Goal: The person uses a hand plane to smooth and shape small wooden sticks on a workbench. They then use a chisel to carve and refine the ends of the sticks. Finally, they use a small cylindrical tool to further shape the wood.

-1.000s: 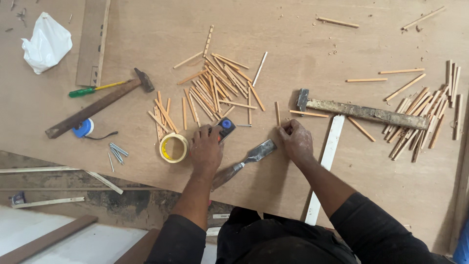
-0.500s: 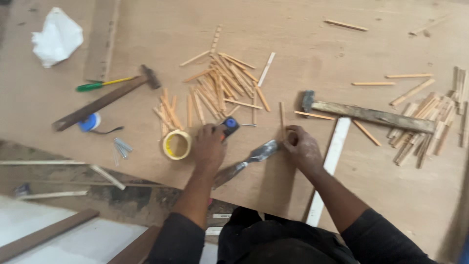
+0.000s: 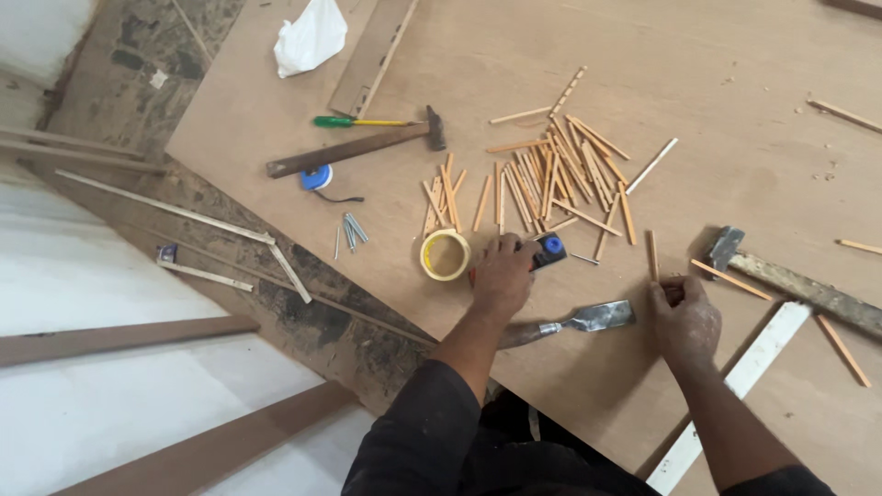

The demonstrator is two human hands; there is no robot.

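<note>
Beside the chisel (image 3: 581,321), our left hand (image 3: 503,274) gripped a utility knife (image 3: 548,250) while our right hand (image 3: 684,317) pinched a stick (image 3: 652,255) steady.

1. Left hand (image 3: 502,274): bare, no glove, ring or watch visible.
2. Right hand (image 3: 684,317): bare, pale dusty flecks on knuckles.
3. Sleeves (image 3: 418,422): dark, black, pushed up; forearms bare.
4. Dark garment below, folds visible.

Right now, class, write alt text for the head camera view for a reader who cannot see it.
A person's left hand rests on a blue-and-black tool beside a yellow tape roll, while the right hand pinches a thin wooden stick on a plywood board. A chisel lies between the hands.
</note>
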